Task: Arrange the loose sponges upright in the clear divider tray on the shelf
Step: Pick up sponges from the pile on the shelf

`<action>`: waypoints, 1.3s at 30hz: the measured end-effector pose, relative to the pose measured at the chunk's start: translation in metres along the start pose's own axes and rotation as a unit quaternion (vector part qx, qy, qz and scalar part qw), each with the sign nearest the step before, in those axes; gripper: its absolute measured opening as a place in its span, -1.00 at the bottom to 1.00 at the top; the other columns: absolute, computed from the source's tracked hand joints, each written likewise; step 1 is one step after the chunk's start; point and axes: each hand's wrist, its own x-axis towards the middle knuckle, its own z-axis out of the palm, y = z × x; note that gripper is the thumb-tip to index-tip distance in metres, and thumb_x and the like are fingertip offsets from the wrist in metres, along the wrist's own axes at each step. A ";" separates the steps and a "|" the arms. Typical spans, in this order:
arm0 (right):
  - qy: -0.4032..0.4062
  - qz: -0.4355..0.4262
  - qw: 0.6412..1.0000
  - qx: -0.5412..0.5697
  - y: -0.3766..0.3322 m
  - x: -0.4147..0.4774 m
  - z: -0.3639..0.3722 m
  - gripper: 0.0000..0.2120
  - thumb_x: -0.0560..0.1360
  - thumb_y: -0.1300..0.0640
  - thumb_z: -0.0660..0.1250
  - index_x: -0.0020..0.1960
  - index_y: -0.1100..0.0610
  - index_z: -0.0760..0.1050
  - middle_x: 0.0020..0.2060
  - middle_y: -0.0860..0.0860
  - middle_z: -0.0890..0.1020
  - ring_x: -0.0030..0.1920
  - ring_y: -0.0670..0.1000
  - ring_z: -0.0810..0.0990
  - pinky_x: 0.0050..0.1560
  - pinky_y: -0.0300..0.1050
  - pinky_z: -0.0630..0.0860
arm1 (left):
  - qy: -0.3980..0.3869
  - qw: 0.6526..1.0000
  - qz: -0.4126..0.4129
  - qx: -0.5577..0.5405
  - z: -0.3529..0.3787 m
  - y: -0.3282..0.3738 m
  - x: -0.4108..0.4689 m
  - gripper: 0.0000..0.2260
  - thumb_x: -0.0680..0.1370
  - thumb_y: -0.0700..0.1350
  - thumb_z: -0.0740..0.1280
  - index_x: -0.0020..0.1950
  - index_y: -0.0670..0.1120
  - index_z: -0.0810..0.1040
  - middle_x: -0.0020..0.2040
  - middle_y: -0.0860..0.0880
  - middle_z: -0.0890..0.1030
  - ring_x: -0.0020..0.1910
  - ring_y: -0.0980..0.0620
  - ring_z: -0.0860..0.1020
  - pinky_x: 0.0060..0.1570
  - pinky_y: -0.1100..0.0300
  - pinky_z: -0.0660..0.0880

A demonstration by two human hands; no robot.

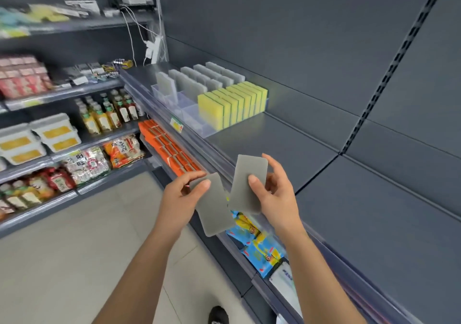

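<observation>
My left hand [183, 195] pinches a flat grey sponge [215, 207] by its upper end, thumb on the face. My right hand [273, 191] holds a second grey sponge [245, 184] tilted upright, thumb across its front. Both hands hover in front of the shelf edge [219, 159], below and right of the clear divider tray [192, 118]. In the tray, several yellow-green sponges [233, 104] stand upright in the right lane. Rows of grey sponges [197, 80] stand in the lanes to the left and behind.
The grey shelf [287, 144] stretches bare to the right of the tray. A yellow price tag [176, 124] sits on the shelf rail. Orange packs [172, 146] and blue snack bags [257, 244] fill the lower shelves. Bottles and boxes line the left shelving; tiled floor lies below.
</observation>
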 end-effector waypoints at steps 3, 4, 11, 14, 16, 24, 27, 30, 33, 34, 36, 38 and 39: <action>-0.028 0.000 1.000 0.004 0.004 0.045 0.028 -0.57 0.50 0.09 0.36 0.29 -0.25 0.37 -0.09 0.06 0.60 -0.08 0.05 0.56 -0.05 -0.12 0.55 | 0.024 1.000 -0.004 0.018 -0.016 -0.003 0.040 -0.89 0.50 -0.09 0.40 0.00 0.06 0.63 -0.12 0.16 0.63 -0.19 0.25 0.55 -0.22 0.30 0.46; -0.034 0.000 0.999 0.007 0.003 0.060 0.036 -0.56 0.50 0.09 0.37 0.28 -0.26 0.37 -0.09 0.06 0.60 -0.07 0.05 0.57 -0.05 -0.13 0.55 | 0.031 0.999 -0.006 0.023 -0.022 -0.002 0.054 -0.89 0.50 -0.08 0.40 0.00 0.07 0.63 -0.13 0.17 0.63 -0.20 0.27 0.55 -0.22 0.30 0.46; -0.087 -0.010 0.996 0.014 -0.001 0.154 0.090 -0.55 0.49 0.07 0.38 0.25 -0.34 0.35 -0.08 0.02 0.58 -0.11 -0.05 0.57 -0.10 -0.21 0.54 | 0.068 0.997 -0.008 0.040 -0.056 0.003 0.141 -0.90 0.50 -0.05 0.40 -0.03 0.13 0.63 -0.05 0.13 0.63 -0.07 0.10 0.57 -0.15 0.19 0.48; -0.104 -0.014 0.994 0.017 -0.001 0.182 0.111 -0.55 0.48 0.06 0.39 0.28 -0.29 0.36 -0.12 -0.06 0.55 -0.22 -0.24 0.51 -0.21 -0.33 0.49 | 0.080 0.996 -0.007 0.042 -0.070 0.004 0.167 -0.89 0.49 -0.05 0.41 -0.02 0.13 0.65 -0.02 0.11 0.64 -0.03 0.05 0.57 -0.11 0.13 0.48; -0.113 -0.017 0.993 0.009 -0.002 0.198 0.124 -0.54 0.48 0.06 0.40 0.28 -0.29 0.35 -0.10 -0.05 0.55 -0.24 -0.25 0.50 -0.23 -0.35 0.48 | 0.089 0.995 -0.003 0.038 -0.079 0.004 0.183 -0.87 0.48 -0.06 0.42 -0.02 0.13 0.66 -0.03 0.13 0.65 -0.05 0.08 0.58 -0.12 0.16 0.47; -0.096 -0.040 0.994 -0.025 -0.002 0.259 0.168 -0.54 0.45 0.08 0.43 0.24 -0.25 0.35 -0.09 -0.02 0.57 -0.11 -0.08 0.54 -0.16 -0.27 0.52 | 0.091 0.995 0.000 0.048 -0.111 0.000 0.255 -0.83 0.47 -0.11 0.42 -0.01 0.13 0.63 0.01 0.11 0.62 -0.05 0.09 0.56 -0.13 0.22 0.45; -0.070 -0.062 0.995 -0.031 -0.002 0.281 0.187 -0.55 0.43 0.11 0.44 0.17 -0.27 0.36 -0.11 -0.05 0.58 -0.16 -0.16 0.53 -0.20 -0.35 0.49 | 0.073 0.996 0.000 0.048 -0.126 -0.004 0.288 -0.81 0.47 -0.14 0.43 0.02 0.10 0.63 -0.02 0.11 0.62 -0.04 0.03 0.57 -0.11 0.15 0.50; -0.021 -0.078 0.996 -0.037 -0.001 0.303 0.208 -0.56 0.42 0.14 0.44 0.13 -0.26 0.37 -0.12 -0.17 0.58 -0.15 -0.18 0.54 -0.20 -0.34 0.49 | 0.042 0.998 0.011 0.037 -0.141 -0.007 0.323 -0.79 0.47 -0.15 0.43 0.00 0.15 0.62 -0.04 0.12 0.62 -0.03 0.05 0.57 -0.07 0.13 0.52; 0.060 -0.088 0.992 -0.062 0.001 0.326 0.229 -0.55 0.42 0.14 0.44 0.18 -0.19 0.35 -0.07 -0.22 0.55 -0.09 -0.19 0.54 -0.18 -0.26 0.52 | 0.016 0.999 0.016 0.028 -0.155 -0.009 0.361 -0.77 0.46 -0.16 0.44 0.02 0.15 0.61 0.00 0.08 0.61 -0.04 0.09 0.56 -0.11 0.23 0.47; 0.088 -0.088 0.989 -0.077 0.002 0.333 0.235 -0.53 0.42 0.13 0.44 0.22 -0.16 0.33 -0.03 -0.22 0.54 -0.06 -0.18 0.53 -0.15 -0.21 0.54 | 0.006 1.000 0.016 0.022 -0.160 -0.009 0.374 -0.77 0.46 -0.17 0.43 0.04 0.13 0.61 0.01 0.05 0.61 -0.02 0.06 0.56 -0.08 0.22 0.48; 0.134 -0.088 0.980 -0.115 0.004 0.346 0.247 -0.46 0.43 0.12 0.44 0.31 -0.13 0.29 0.09 -0.14 0.52 0.03 -0.12 0.53 -0.04 -0.10 0.58 | -0.018 0.999 0.022 0.017 -0.168 -0.010 0.395 -0.77 0.47 -0.19 0.43 0.06 0.09 0.60 0.03 0.03 0.61 0.03 0.01 0.56 -0.01 0.13 0.51; 0.161 -0.091 0.970 -0.155 0.008 0.355 0.257 -0.43 0.45 0.11 0.43 0.36 -0.12 0.26 0.17 -0.07 0.50 0.09 -0.01 0.53 0.03 -0.02 0.57 | -0.041 0.998 0.029 0.023 -0.176 -0.011 0.414 -0.76 0.46 -0.17 0.43 0.06 0.12 0.61 0.03 0.04 0.62 0.04 0.01 0.56 0.04 0.07 0.53; 0.171 -0.094 0.965 -0.178 0.009 0.359 0.262 -0.45 0.46 0.11 0.42 0.36 -0.11 0.27 0.18 -0.06 0.48 0.08 0.01 0.52 0.01 -0.02 0.57 | -0.050 0.998 0.033 0.028 -0.180 -0.012 0.423 -0.76 0.46 -0.16 0.43 0.05 0.14 0.61 0.01 0.06 0.62 0.03 0.03 0.56 0.04 0.07 0.53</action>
